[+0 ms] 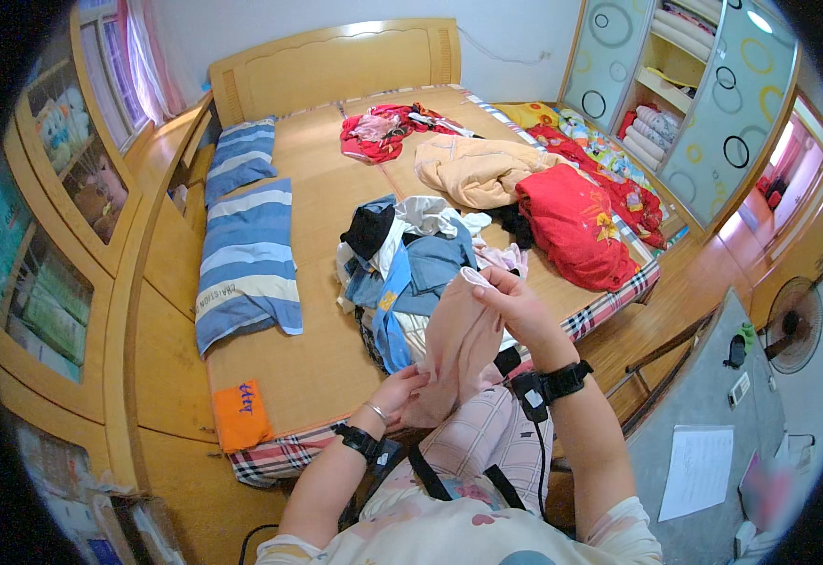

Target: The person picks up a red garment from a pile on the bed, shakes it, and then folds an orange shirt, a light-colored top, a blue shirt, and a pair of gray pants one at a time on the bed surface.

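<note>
A light pink cloth garment (453,339) hangs between my two hands above the front edge of the bed. My right hand (513,300) pinches its upper end, where a white edge shows. Lower down on the left, my left hand (404,392) grips the garment's other side. Just beyond it lies a heap of mixed clothes (439,261) with blue denim, white cloth and a blue strip. A black cloth item (367,232) rests on top of that heap. What the pink garment is exactly, I cannot tell.
Striped blue pillows (245,261) lie along the bed's left side, with an orange cloth (242,417) at the near corner. A red bundle (573,226) and a beige blanket (485,169) sit right. Wooden cabinets (164,353) flank the left; a grey table (701,395) stands right.
</note>
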